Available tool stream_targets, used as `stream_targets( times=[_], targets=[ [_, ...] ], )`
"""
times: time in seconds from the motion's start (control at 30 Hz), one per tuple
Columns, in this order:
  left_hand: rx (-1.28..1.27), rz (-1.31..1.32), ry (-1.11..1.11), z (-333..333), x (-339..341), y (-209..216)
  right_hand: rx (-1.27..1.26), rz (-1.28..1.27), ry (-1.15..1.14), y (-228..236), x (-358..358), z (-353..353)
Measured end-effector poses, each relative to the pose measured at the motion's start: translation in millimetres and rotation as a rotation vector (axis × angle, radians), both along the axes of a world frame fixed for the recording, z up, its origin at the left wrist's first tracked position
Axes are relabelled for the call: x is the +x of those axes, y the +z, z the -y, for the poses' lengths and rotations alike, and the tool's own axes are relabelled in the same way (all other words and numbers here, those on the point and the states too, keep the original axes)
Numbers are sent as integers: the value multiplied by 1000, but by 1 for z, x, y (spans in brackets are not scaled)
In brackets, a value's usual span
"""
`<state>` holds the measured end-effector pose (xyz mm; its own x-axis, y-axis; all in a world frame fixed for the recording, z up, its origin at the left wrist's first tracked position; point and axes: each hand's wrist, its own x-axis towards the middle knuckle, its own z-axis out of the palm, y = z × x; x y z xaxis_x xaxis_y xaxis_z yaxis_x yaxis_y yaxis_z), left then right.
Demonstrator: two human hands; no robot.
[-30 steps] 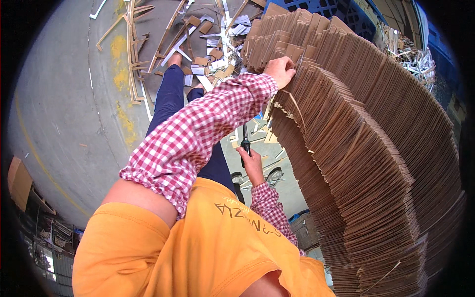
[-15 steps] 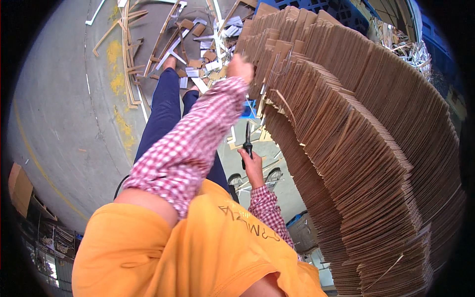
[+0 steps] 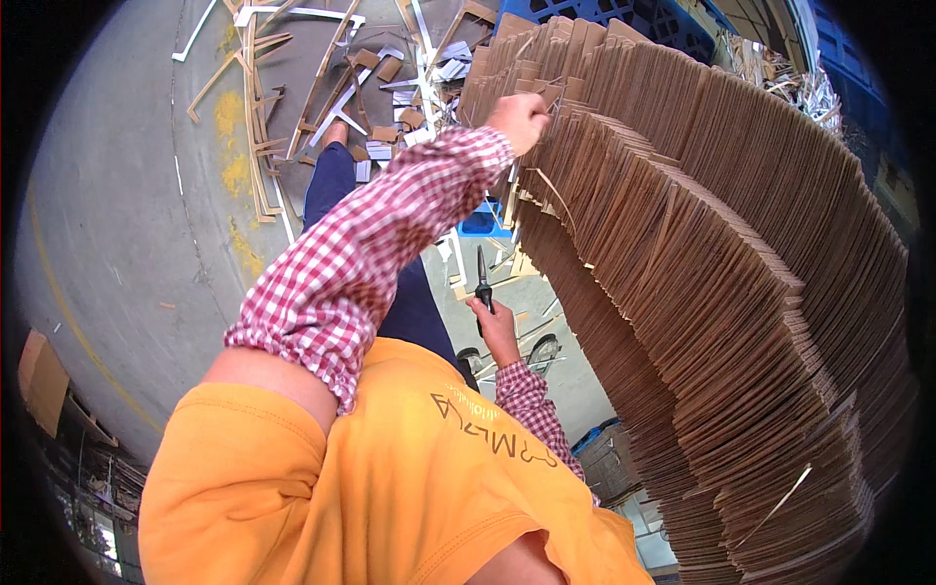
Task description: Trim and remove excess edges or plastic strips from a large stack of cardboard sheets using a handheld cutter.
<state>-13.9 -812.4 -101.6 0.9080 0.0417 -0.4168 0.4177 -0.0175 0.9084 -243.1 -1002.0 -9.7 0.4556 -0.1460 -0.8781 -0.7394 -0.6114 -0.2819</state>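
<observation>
A long stack of brown corrugated cardboard sheets (image 3: pixel 673 322), standing on edge in tight rows, curves down my right side. Over the far end of that stack, my left hand (image 3: pixel 520 122) is closed, with its fingers curled against the sheets; what they grip, if anything, is hidden. Lower and nearer my body, my right hand (image 3: pixel 499 333) is wrapped around the black handle of a tool with a narrow pointed blade (image 3: pixel 482 268). The blade points away from me and stands apart from the cardboard.
Cardboard offcuts (image 3: pixel 388 68) and white strips litter the floor ahead by my foot. Long bent cardboard strips (image 3: pixel 255 127) lie to the left. Part of a blue pallet (image 3: pixel 480 222) shows beside the stack's left edge. Blue plastic crates (image 3: pixel 663 24) stand behind the stack.
My left hand has moved right, from above the scattered offcuts onto the far part of the stack. The right hand still holds the bladed tool in nearly the same place.
</observation>
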Motion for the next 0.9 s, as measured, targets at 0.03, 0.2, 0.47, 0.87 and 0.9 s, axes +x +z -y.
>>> stream_targets(
  times=[0.03,0.2,0.47,0.87,0.9],
  targets=[
    [-84,-70,141,-1,-11,4,-3,11,-2,1,0,2],
    [-132,167,252,46,-42,43,-6,14,57,2,6,3],
    [-209,219,376,62,-91,126,82,327,187,-2,-1,20],
    [27,-232,531,29,-88,-1,-26,160,301,27,16,8],
    [-191,-317,636,12,-90,-21,-25,165,304,25,17,10]
  ],
)
